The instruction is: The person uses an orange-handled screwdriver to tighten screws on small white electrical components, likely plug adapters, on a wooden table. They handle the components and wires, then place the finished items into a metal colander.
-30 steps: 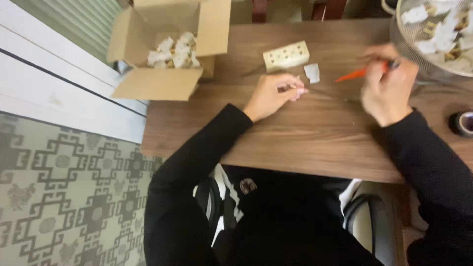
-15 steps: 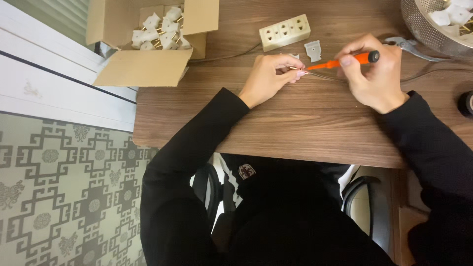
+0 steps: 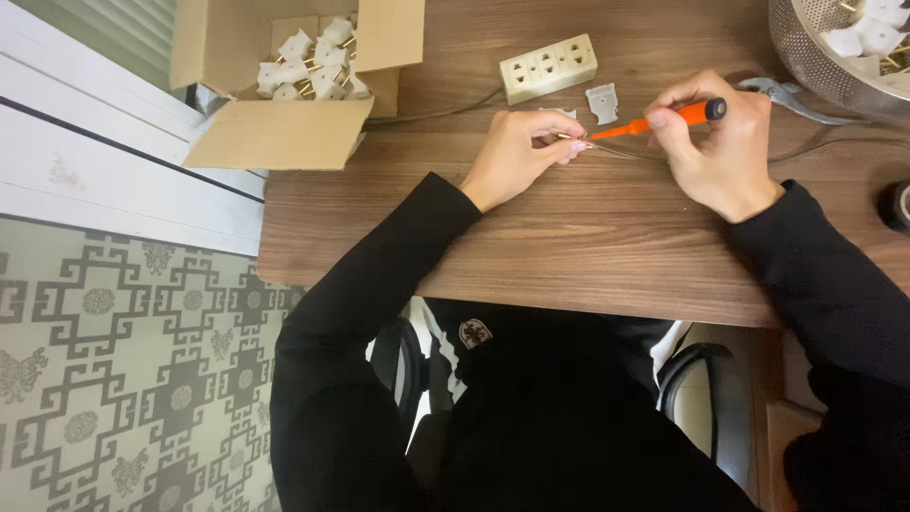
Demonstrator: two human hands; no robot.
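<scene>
Pinching a small, light, stiff metal part [image 3: 572, 142] in left hand [image 3: 517, 152] fingertips near the table's [image 3: 588, 246] far edge, right hand [image 3: 716, 142] closed around a slim orange screwdriver [image 3: 664, 118], best gripped by its handle.

Small part pinched in left hand [image 3: 519, 152], just left of the orange screwdriver [image 3: 664, 119]: mostly covered by fingers, kind unclear. Screwdriver tip too fine to make out where it meets that part. Metal colander [image 3: 823, 57], up and right of the screwdriver: cut by top and right edges. Dark round object [image 3: 896, 205], far right of the screwdriver: cut by right edge, unidentifiable.
</scene>
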